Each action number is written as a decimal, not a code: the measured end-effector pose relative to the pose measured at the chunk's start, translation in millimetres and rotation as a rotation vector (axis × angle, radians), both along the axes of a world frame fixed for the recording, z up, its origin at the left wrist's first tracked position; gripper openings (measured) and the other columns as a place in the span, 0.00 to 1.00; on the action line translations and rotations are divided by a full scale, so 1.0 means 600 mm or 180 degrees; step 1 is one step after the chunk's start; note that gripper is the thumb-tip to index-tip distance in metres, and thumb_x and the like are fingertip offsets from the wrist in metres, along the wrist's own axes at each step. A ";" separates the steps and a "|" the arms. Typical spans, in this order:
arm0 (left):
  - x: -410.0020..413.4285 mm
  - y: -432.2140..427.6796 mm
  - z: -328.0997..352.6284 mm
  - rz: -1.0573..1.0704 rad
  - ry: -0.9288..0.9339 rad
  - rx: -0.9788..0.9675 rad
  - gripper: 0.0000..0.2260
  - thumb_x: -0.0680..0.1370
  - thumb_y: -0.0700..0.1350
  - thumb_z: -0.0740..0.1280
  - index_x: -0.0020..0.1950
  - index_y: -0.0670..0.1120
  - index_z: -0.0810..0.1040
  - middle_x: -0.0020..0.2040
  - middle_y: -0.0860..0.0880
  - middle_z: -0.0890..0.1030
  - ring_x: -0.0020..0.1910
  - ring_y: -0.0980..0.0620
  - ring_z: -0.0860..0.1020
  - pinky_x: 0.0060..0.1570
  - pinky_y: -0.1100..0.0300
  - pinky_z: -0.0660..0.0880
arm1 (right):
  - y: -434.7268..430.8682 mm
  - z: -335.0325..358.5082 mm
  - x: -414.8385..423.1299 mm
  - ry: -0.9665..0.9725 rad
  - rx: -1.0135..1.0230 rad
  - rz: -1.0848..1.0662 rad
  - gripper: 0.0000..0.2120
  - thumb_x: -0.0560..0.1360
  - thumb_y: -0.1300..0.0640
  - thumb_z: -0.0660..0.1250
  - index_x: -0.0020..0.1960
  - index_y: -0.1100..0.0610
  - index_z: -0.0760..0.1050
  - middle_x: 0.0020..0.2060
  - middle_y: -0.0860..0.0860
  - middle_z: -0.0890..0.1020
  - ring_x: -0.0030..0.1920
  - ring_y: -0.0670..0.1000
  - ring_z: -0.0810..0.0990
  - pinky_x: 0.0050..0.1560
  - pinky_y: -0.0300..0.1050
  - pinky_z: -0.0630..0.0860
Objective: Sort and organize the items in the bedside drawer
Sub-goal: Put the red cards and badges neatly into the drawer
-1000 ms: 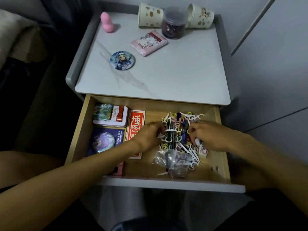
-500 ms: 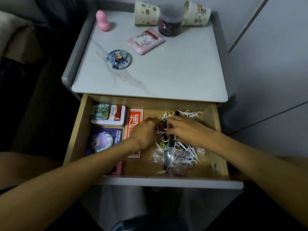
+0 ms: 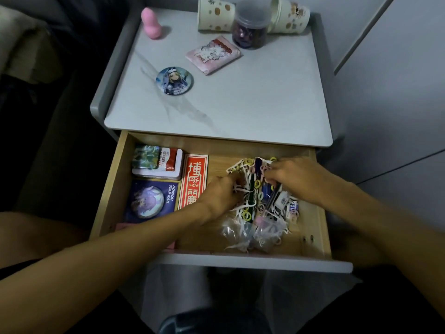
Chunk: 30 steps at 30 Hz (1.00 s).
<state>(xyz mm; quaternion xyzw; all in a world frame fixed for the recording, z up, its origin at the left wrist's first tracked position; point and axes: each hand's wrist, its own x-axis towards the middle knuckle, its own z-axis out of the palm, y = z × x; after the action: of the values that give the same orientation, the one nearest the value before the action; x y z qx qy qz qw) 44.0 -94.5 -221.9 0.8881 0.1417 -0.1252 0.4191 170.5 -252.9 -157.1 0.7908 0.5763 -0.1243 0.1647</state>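
Note:
The wooden bedside drawer (image 3: 252, 260) stands pulled out. Its right half holds a tangled pile of white floss picks and small coloured rings (image 3: 245, 212), with dark pens (image 3: 251, 189) and small clear plastic bags (image 3: 263, 233) mixed in. My left hand (image 3: 220, 195) has its fingers curled into the pile's left edge, among the white picks. My right hand (image 3: 295, 178) lies over the pile's upper right, with its fingers curled round a dark pen that sticks out below them. In the left half lie a tin (image 3: 168, 166), a blue box (image 3: 151, 201) and a red card box (image 3: 195, 175).
On the nightstand top (image 3: 240, 104) sit a round badge (image 3: 174, 80), a pink packet (image 3: 213, 54), a dark jar (image 3: 250, 30), two paper cups (image 3: 214, 14) and a pink figure (image 3: 151, 22). A grey wall panel stands on the right and dark bedding on the left.
My right hand has moved from the middle of the pile back to its upper right. My left hand stays at the pile's left edge.

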 end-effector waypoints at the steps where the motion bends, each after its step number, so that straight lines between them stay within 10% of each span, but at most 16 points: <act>1: 0.001 0.001 0.003 -0.0007 -0.0037 0.0174 0.15 0.79 0.43 0.69 0.65 0.48 0.73 0.58 0.45 0.82 0.51 0.48 0.82 0.30 0.72 0.69 | -0.002 0.004 0.002 -0.0031 -0.0093 -0.0044 0.08 0.76 0.60 0.66 0.49 0.48 0.72 0.45 0.46 0.76 0.49 0.48 0.77 0.43 0.42 0.67; 9: -0.004 -0.004 0.000 -0.0185 -0.0283 0.1294 0.22 0.75 0.51 0.72 0.68 0.53 0.72 0.64 0.45 0.72 0.63 0.44 0.72 0.58 0.52 0.76 | -0.001 -0.009 0.012 0.0097 -0.0214 -0.0157 0.16 0.74 0.53 0.71 0.62 0.47 0.78 0.52 0.47 0.79 0.56 0.49 0.78 0.51 0.45 0.75; 16: -0.002 -0.008 0.004 0.0024 -0.0311 0.0976 0.16 0.78 0.48 0.70 0.65 0.50 0.74 0.58 0.48 0.76 0.47 0.51 0.76 0.35 0.70 0.69 | -0.001 -0.016 0.030 0.0834 0.0262 -0.1070 0.11 0.76 0.42 0.67 0.39 0.47 0.75 0.37 0.48 0.79 0.39 0.49 0.79 0.34 0.43 0.67; 20: -0.004 -0.021 0.004 -0.0241 0.0022 0.0607 0.11 0.79 0.50 0.67 0.60 0.48 0.76 0.52 0.47 0.81 0.41 0.51 0.80 0.40 0.63 0.77 | 0.004 -0.021 0.025 0.0754 0.0368 -0.1249 0.18 0.77 0.46 0.66 0.31 0.48 0.65 0.43 0.51 0.79 0.43 0.52 0.78 0.44 0.51 0.77; 30: 0.025 -0.063 -0.008 0.0020 0.0219 0.1084 0.13 0.77 0.57 0.68 0.44 0.48 0.77 0.40 0.49 0.80 0.38 0.50 0.79 0.45 0.52 0.78 | 0.064 -0.030 -0.019 -0.0024 0.0391 -0.1115 0.09 0.77 0.61 0.61 0.56 0.59 0.75 0.52 0.58 0.81 0.52 0.62 0.81 0.45 0.51 0.75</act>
<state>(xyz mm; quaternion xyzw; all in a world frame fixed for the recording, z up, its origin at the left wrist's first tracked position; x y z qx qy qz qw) 59.0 -132.6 -226.5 0.9409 0.1779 -0.1284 0.2579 159.4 -214.8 -175.1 0.8881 0.4357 -0.1126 0.0941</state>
